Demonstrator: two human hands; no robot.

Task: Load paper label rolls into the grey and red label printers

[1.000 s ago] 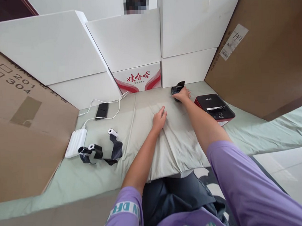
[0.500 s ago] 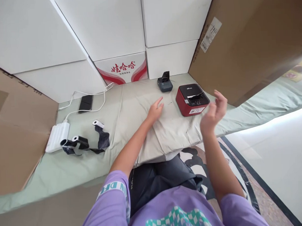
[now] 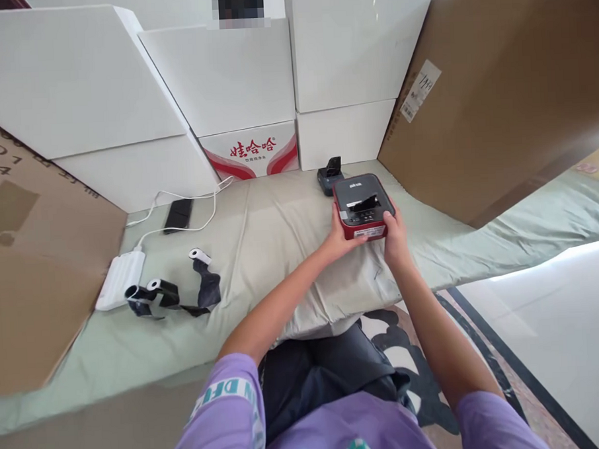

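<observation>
A red and black label printer (image 3: pixel 362 194) is gripped between my two hands, with a dark strip sticking up from the slot in its top. My left hand (image 3: pixel 340 238) wraps its left side and front corner. On its right front corner lies my right hand (image 3: pixel 396 237), thumb over the top edge. Whether the printer touches the cloth beneath is hidden. Just behind it stands a small dark portable printer (image 3: pixel 330 178), partly covered, with a black strip rising from it.
White boxes (image 3: pixel 218 76) stand along the back, cardboard sheets (image 3: pixel 502 96) at both sides. On the left of the cloth-covered surface (image 3: pixel 265 239) lie a black phone (image 3: pixel 178 215), a white power strip (image 3: pixel 120 280) with cables, and unrolled black label rolls (image 3: pixel 163 292).
Both hands have closed on the red label printer from either side. It has shifted left and now overlaps the small printer. The view has tilted up slightly.
</observation>
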